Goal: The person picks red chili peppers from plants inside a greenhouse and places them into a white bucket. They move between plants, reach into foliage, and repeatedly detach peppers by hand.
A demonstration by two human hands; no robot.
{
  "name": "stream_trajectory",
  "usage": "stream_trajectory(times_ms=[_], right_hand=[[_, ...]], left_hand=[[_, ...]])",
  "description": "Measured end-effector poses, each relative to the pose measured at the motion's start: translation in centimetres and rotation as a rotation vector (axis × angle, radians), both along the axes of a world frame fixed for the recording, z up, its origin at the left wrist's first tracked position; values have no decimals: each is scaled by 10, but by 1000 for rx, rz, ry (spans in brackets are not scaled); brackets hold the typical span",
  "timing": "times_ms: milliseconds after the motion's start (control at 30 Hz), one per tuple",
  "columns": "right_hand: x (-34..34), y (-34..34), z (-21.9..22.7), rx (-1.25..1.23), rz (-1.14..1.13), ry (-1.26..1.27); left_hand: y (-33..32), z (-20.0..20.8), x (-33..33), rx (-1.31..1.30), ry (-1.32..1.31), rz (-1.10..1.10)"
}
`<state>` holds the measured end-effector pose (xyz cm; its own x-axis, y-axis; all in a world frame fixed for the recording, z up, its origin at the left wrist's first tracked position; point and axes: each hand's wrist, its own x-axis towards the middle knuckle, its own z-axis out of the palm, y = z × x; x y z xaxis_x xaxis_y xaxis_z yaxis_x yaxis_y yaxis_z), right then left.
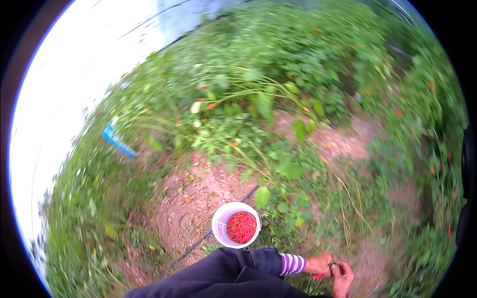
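At the lower right my hands are close together, fingers meeting. My left hand (318, 264), past a purple-and-white striped cuff (292, 264), is closed, with red chili peppers (317, 276) showing at its underside. The fingers of my right hand (343, 278) are pinched at a small green bit beside the left fingertips, too small to name for sure. To the left of the hands, a white bucket (217, 226) stands on the ground, partly filled with red chilies (242, 227).
Leafy pepper plants (298, 49) with scattered red fruits spread ahead and to the right. A dark hose or thin pipe (198, 242) runs along the soil (184, 193) behind the bucket. A blue pipe-like piece (118, 142) sticks out among leaves at left.
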<state>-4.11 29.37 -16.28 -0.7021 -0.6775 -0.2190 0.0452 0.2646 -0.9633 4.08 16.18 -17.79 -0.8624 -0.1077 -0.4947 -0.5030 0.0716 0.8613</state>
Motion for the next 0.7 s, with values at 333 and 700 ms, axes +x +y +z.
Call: stream_trajectory(times_ms=[333,700], right_hand=[[14,-90,79,-25,282,-451],[-2,-115,4,-80,72,-738]], left_hand=[[-62,125,78,-277,136,283],[-104,101,211,-397,-144,729]])
